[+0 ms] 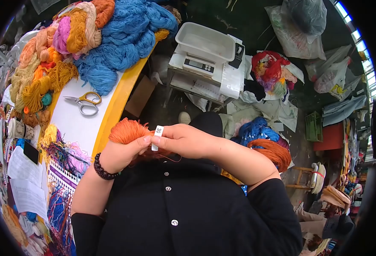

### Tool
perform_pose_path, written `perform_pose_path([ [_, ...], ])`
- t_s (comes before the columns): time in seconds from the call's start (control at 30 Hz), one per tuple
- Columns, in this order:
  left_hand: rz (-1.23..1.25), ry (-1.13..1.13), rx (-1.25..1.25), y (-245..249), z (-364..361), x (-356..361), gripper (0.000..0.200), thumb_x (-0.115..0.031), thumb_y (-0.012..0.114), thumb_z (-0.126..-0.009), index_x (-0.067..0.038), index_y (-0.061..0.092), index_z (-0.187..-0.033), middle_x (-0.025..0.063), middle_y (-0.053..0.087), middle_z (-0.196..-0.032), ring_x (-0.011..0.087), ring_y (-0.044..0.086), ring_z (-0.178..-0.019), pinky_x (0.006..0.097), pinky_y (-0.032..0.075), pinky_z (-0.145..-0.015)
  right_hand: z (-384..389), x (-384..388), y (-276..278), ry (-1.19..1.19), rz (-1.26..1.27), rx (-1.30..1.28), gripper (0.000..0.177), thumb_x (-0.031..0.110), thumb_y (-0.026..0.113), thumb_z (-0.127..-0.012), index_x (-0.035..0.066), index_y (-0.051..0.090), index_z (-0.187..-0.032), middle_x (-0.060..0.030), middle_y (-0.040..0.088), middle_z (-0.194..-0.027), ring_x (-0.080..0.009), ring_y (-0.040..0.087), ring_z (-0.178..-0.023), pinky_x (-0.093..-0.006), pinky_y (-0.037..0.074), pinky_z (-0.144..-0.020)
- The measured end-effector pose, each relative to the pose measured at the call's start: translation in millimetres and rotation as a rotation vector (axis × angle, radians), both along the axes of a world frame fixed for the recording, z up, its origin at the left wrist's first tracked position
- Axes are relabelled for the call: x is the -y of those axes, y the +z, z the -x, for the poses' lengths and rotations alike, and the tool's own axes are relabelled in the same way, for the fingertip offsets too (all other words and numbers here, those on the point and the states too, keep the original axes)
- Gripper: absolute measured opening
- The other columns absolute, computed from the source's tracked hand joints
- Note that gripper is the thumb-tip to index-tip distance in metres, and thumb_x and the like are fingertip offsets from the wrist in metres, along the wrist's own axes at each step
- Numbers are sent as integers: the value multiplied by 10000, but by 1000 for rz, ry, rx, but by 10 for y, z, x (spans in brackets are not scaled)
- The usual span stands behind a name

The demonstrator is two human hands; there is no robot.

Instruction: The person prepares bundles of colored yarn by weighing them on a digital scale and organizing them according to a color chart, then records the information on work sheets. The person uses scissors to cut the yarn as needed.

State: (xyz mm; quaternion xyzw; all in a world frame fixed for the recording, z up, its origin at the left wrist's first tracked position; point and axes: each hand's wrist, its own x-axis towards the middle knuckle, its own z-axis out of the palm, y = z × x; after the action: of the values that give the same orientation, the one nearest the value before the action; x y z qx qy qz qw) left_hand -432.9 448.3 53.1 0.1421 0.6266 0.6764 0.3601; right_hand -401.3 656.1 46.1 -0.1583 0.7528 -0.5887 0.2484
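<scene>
A bundle of orange thread [127,130] is held in my left hand [119,154], its fingers closed around it; a dark bead bracelet circles that wrist. My right hand [182,140] pinches a small white tag [158,131] printed "30", just right of the bundle. Both thumbs meet at the tag, in front of my chest. The lower part of the bundle is mostly hidden behind the hands. Scissors [85,103] with one yellow and one grey handle lie on the white tabletop [68,121] at the left.
Blue yarn [121,38] and orange and yellow yarn [36,87] are heaped on the yellow-edged table. A scale with a plastic tray [205,42] stands on a metal stand ahead. A rust-coloured skein [270,153] is near my right elbow. A phone [31,152] lies at the left.
</scene>
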Motion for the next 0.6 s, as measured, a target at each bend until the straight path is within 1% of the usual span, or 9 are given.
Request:
perform_pose_path([
  [0.1, -14, 14, 30, 17, 4, -10, 176, -162, 591, -908, -34, 577, -789, -25, 506, -641, 60, 445, -584, 223, 365, -531, 28, -4, 6, 40, 96, 144, 429, 426, 446, -973, 29, 595, -914, -26, 595, -736, -112, 547, -664, -272, 450, -629],
  [0.17, -30, 15, 13, 7, 13, -11, 171, -164, 597, -904, -34, 582, -793, -21, 510, -641, 62, 452, -587, 222, 368, -531, 40, -9, 12, 56, 162, 388, 418, 416, 448, -975, 40, 596, -869, -6, 567, -679, -82, 501, -607, -249, 408, -559],
  [0.3, -21, 17, 49, 36, 13, -1, 168, -157, 609, -896, -34, 586, -785, -16, 518, -647, 64, 461, -590, 227, 376, -533, 43, -12, -98, 90, 272, 404, 411, 413, 458, -974, 45, 594, -850, 19, 532, -635, -58, 461, -574, -232, 369, -524],
  [0.4, 60, 7, -161, 55, 14, 17, 227, -216, 586, -916, -33, 594, -782, -16, 515, -624, 60, 450, -548, 224, 358, -505, -33, -28, 16, 54, 243, 318, 354, 367, 499, -960, 43, 593, -851, -15, 553, -611, -119, 519, -563, -269, 402, -529],
  [0.47, 100, -149, -58, 135, 51, 53, 306, -290, 538, -944, -33, 615, -797, -19, 493, -581, 54, 391, -460, 208, 305, -439, -94, -27, 141, 1, -263, -357, 291, 311, 535, -936, 45, 568, -823, -75, 581, -631, -214, 576, -579, -325, 436, -538],
  [0.5, 99, -147, -57, 132, 44, 50, 306, -290, 538, -944, -33, 615, -797, -19, 493, -581, 54, 391, -460, 208, 305, -439, -133, -11, 271, 19, -454, -508, 242, 261, 579, -880, 52, 538, -765, -114, 590, -666, -282, 600, -622, -371, 462, -541],
  [0.53, 92, -145, 205, 120, 23, 41, 336, -314, 517, -952, -37, 615, -788, -22, 478, -563, 51, 354, -431, 204, 271, -412, -165, -1, 253, 21, -454, -508, 242, 261, 579, -880, 52, 538, -765, -114, 590, -666, -282, 600, -622, -371, 462, -541],
  [0.57, 84, -143, 467, 98, -1, 35, 367, -338, 496, -961, -41, 614, -780, -25, 463, -544, 48, 316, -401, 199, 237, -385, -200, 9, 219, 1, -523, -703, 188, 218, 608, -819, 69, 518, -748, -87, 563, -654, -276, 587, -609, -372, 452, -525],
  [0.6, 10, -109, 561, -7, -34, 25, 332, -315, 506, -960, -49, 595, -783, -30, 459, -554, 45, 275, -390, 197, 212, -366, -219, 10, 189, -22, -591, -898, 167, 175, 636, -759, 86, 498, -731, -60, 536, -641, -270, 573, -597, -372, 442, -509],
])
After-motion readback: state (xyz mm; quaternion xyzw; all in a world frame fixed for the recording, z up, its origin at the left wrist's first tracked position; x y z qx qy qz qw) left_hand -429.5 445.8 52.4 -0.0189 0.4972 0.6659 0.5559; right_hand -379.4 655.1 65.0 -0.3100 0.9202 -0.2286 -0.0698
